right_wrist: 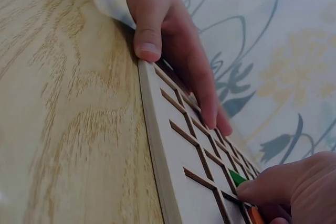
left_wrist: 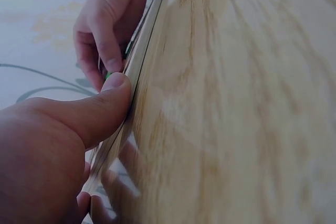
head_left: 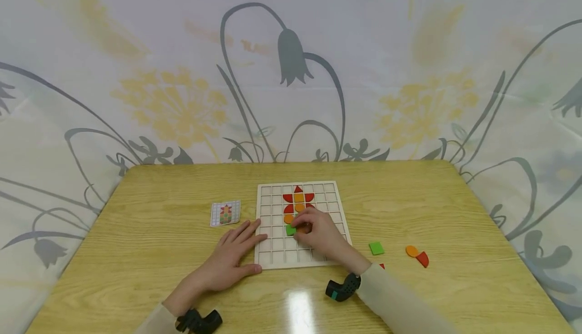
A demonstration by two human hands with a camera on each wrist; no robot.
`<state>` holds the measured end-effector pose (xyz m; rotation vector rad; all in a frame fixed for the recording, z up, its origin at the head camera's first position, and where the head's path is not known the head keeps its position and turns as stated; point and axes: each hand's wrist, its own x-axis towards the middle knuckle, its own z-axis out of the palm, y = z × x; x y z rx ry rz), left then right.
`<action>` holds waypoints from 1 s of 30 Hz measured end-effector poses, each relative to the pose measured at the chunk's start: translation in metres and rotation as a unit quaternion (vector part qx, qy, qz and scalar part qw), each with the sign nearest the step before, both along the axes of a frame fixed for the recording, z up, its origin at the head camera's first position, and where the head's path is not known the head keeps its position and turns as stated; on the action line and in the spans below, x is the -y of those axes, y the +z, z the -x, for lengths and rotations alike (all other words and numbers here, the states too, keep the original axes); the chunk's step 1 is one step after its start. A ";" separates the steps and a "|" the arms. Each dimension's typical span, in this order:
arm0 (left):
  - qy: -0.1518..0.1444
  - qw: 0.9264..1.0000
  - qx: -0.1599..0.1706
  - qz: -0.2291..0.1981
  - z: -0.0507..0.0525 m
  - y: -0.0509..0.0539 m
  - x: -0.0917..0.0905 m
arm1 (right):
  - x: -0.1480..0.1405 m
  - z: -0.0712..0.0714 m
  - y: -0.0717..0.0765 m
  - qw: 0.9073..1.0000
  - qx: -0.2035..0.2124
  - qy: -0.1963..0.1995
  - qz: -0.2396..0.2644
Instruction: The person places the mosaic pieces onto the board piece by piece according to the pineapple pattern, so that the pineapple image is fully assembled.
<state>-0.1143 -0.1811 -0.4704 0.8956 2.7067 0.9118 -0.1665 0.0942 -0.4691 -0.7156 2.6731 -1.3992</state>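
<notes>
A light wooden grid board [head_left: 273, 253] lies on the table, with red, orange and green pieces in its middle cells. My left hand [head_left: 229, 260] rests along the board's left side, fingers spread over the edge and thumb against the near corner. Over the board's middle, my right hand [head_left: 320, 233] has its thumb and fingertips at a green square piece [head_left: 290, 230], pinching its right side. An orange piece [right_wrist: 255, 215] shows under the right thumb, partly covered. Red quarter-round pieces [head_left: 288, 198] and an orange circle [head_left: 288, 219] sit farther up the grid.
A small pattern card [head_left: 225, 213] lies left of the board. To the right are a loose green square [head_left: 376, 248], an orange circle [head_left: 411, 251] touching a red piece [head_left: 423, 259], and a red piece [head_left: 382, 266] partly behind the right forearm.
</notes>
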 end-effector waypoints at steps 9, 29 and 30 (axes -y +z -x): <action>0.000 1.000 -0.004 0.002 0.000 -0.001 0.000 | 0.002 0.000 -0.004 1.000 -0.005 -0.002 -0.022; 0.000 1.000 -0.001 -0.009 -0.001 -0.003 0.001 | -0.014 0.004 0.002 0.996 0.044 0.000 0.081; 0.000 1.000 -0.001 -0.008 -0.001 -0.002 0.001 | -0.016 0.004 0.002 0.995 0.044 0.003 0.091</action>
